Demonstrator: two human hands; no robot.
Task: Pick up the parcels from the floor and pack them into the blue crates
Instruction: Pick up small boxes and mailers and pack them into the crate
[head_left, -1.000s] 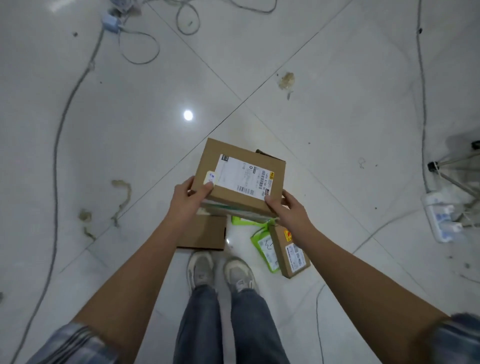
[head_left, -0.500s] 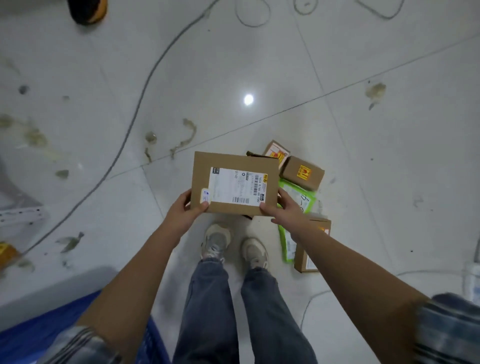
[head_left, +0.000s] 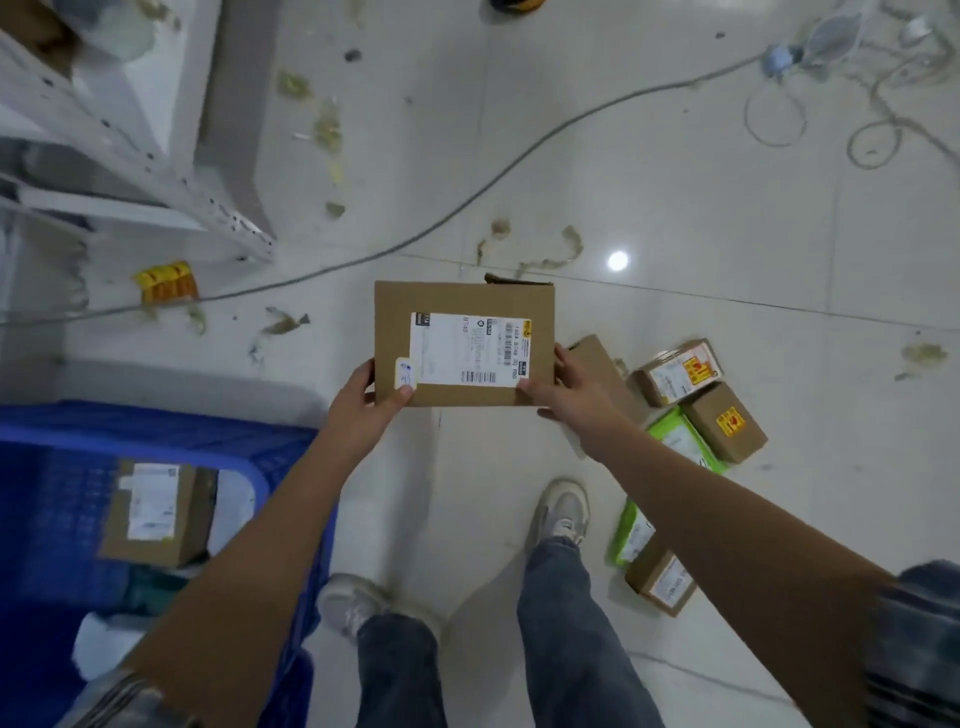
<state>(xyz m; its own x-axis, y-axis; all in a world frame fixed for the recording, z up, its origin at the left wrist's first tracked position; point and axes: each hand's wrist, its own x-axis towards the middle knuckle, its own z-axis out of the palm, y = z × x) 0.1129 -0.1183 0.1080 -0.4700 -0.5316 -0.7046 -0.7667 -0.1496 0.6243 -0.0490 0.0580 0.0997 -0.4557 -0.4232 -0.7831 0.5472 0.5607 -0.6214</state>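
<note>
Head view: the blue plastic crate (head_left: 171, 431) is cut off at the left edge, its contents blurred. Left hand (head_left: 363, 402) and right hand (head_left: 569, 387) grip the near corners of a flat brown cardboard parcel (head_left: 462, 301), held level above the white tiled floor (head_left: 675, 208), just right of the crate.

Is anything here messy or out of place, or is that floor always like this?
Yes, the white tiled floor looks untidy: yellowish-brown smears dot it beyond the held brown cardboard box, a long grey cable trails across it, and a torn yellow label scrap lies near the white shelf frame.
</note>
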